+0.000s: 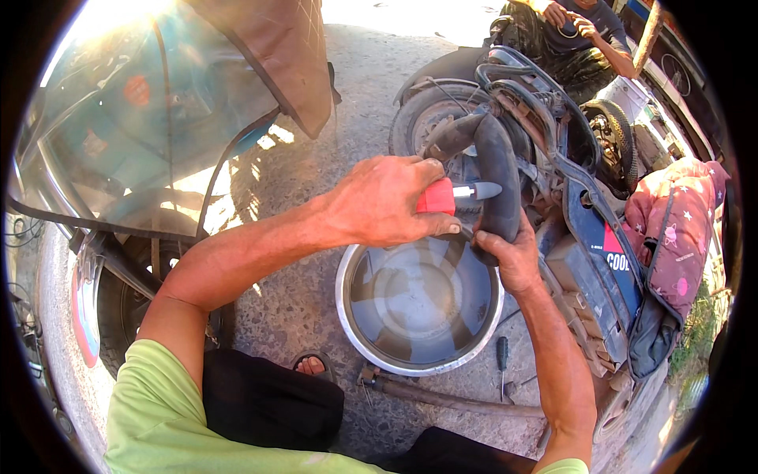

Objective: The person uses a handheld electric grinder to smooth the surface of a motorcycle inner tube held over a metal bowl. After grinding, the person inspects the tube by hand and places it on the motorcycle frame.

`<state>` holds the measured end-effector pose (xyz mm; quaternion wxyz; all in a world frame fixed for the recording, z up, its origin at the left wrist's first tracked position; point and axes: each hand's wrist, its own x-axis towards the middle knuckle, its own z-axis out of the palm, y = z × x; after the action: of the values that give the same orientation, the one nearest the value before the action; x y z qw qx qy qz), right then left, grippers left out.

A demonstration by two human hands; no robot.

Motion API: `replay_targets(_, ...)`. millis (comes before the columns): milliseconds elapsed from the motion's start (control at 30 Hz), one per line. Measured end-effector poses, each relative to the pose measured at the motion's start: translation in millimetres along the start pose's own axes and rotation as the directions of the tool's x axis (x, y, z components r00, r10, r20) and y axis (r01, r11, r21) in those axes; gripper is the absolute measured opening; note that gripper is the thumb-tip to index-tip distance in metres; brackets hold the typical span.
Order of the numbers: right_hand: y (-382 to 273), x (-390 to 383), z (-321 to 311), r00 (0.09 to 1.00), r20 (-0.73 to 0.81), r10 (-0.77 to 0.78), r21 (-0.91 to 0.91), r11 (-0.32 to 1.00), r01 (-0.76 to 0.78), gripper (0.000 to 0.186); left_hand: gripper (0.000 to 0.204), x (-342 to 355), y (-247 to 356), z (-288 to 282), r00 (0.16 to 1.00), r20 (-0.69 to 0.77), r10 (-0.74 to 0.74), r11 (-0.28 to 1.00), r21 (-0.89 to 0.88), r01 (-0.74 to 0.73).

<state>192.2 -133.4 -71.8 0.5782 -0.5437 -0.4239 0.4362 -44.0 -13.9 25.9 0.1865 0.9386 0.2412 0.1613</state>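
My left hand (379, 201) is closed around a red-handled tool (437, 197) with a short metal shaft and a grey, rounded tip. That tip lies over the surface of a black inner tube (499, 162); whether it presses on the rubber I cannot tell. Gripping the tube's lower end is my right hand (512, 251), thumb on top. The tube bends upward and folds over to the left. Below both hands stands a round metal basin (342, 304) of cloudy water.
A partly stripped motorcycle or scooter (545, 118) stands ahead, its wheel (430, 118) behind the tube. A screwdriver (502, 363) and a long bar (458, 401) lie near the basin. A covered vehicle (158, 118) is at left. Another person (584, 39) sits far right, near a pink jacket (679, 221).
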Motion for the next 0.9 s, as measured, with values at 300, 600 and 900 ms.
replay_targets(300,-1.4,-2.9,7.2,0.998,-0.028,-0.056,-0.135,0.99,0.051,0.054,0.061,3.6,3.1,4.0,0.998,-0.045,0.046,0.999,0.019,-0.045)
replay_targets(600,-8.9,-4.9,9.5,0.996,-0.073,-0.053,-0.195,0.98,0.038,0.058,0.06,-3.9,3.7,-9.7,0.993,-0.091,0.077,0.997,-0.003,-0.078)
replay_targets(900,-9.9,-4.9,13.2,0.995,-0.062,-0.074,-0.269,0.961,0.055,0.06,0.062,-8.9,-0.3,-8.8,0.997,-0.054,0.057,0.997,0.051,-0.054)
